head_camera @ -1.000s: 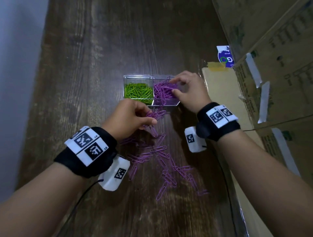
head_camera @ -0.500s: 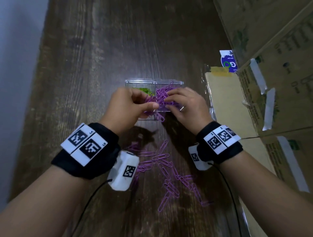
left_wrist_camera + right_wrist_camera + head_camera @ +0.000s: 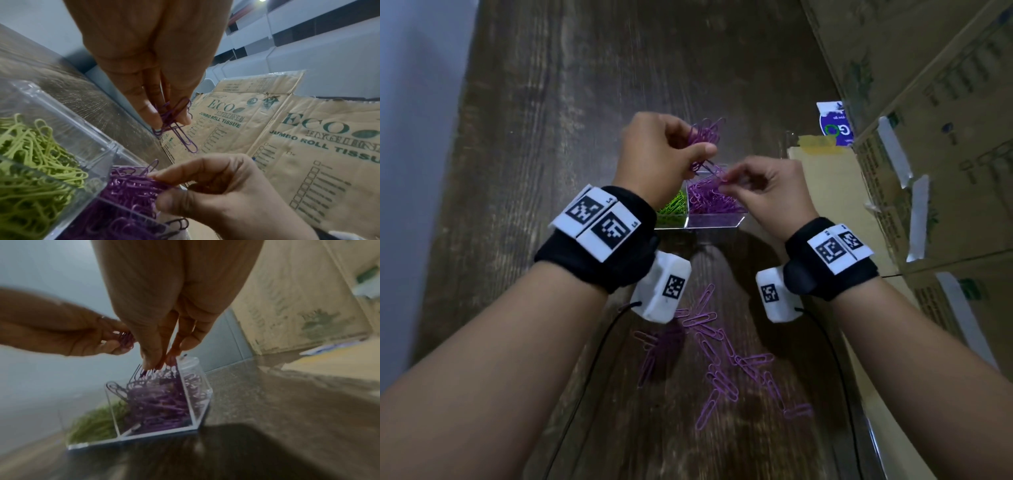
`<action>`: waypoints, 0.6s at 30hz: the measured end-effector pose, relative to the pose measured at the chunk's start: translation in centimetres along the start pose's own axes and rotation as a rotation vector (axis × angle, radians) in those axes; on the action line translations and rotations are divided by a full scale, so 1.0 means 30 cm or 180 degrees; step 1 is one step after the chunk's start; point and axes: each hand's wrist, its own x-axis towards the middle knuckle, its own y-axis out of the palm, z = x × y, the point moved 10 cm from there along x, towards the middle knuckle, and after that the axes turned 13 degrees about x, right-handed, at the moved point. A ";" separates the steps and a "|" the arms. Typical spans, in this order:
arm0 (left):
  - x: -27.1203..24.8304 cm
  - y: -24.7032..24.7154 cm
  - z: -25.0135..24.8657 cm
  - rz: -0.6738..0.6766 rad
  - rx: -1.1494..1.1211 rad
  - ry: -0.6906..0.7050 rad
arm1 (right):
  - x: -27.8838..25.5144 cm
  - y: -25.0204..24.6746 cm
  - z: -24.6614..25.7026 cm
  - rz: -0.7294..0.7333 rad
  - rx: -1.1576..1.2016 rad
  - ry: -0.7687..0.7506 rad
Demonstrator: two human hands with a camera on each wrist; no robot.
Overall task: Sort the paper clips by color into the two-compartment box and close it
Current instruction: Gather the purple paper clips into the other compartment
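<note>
Raised since the earlier frames: left hand (image 3: 661,150), now holding a bunch of purple paper clips (image 3: 705,132) above the box, up from the table pile.

Two-compartment box (image 3: 714,221): clear plastic, open, on the wooden table (image 3: 551,102). Left compartment, green paper clips (image 3: 673,205); right compartment, purple heap (image 3: 710,200), piled near the rim.

Right hand (image 3: 767,192): fingertips pinching clips at the top of the purple heap.

Loose purple clips (image 3: 726,356): scattered on the table near the wrists, unsorted.

Cardboard cartons (image 3: 928,137): right of the table.

Risk: interlocked clips may drag others out, or spill into the green side; an overfull heap may block closing.
</note>
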 end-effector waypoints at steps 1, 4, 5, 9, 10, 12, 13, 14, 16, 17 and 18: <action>-0.001 0.006 -0.001 0.0004 0.0069 0.0011 | -0.008 0.016 -0.003 0.0153 -0.0205 -0.0040; -0.002 0.021 -0.010 -0.0044 0.0309 0.0097 | -0.038 0.030 -0.001 0.0508 -0.0754 -0.0238; 0.001 0.026 -0.017 -0.0079 0.0410 0.0142 | -0.046 0.018 -0.008 0.0541 -0.0783 -0.0214; -0.002 0.093 -0.052 -0.0040 0.1151 0.0474 | -0.064 -0.077 -0.027 0.0353 -0.0798 -0.0115; -0.008 0.120 -0.052 0.0041 0.1351 0.0539 | -0.066 -0.108 -0.024 0.0217 -0.0795 -0.0161; -0.025 0.168 -0.047 0.0190 0.1764 0.0673 | -0.071 -0.164 -0.008 -0.0074 -0.0780 -0.0273; -0.034 0.187 -0.044 0.0250 0.1962 0.0748 | -0.073 -0.183 -0.006 -0.0178 -0.0767 -0.0294; -0.045 0.201 -0.042 0.0304 0.2153 0.0824 | -0.074 -0.192 -0.004 -0.0229 -0.0751 -0.0288; -0.066 0.221 -0.040 0.0420 0.2461 0.0970 | -0.073 -0.186 -0.008 -0.0198 -0.0762 -0.0256; -0.074 0.224 -0.041 0.0477 0.2560 0.1027 | -0.071 -0.171 -0.006 -0.0130 -0.0782 -0.0248; -0.083 0.223 -0.044 0.0532 0.2622 0.1083 | -0.069 -0.151 -0.001 -0.0035 -0.0805 -0.0266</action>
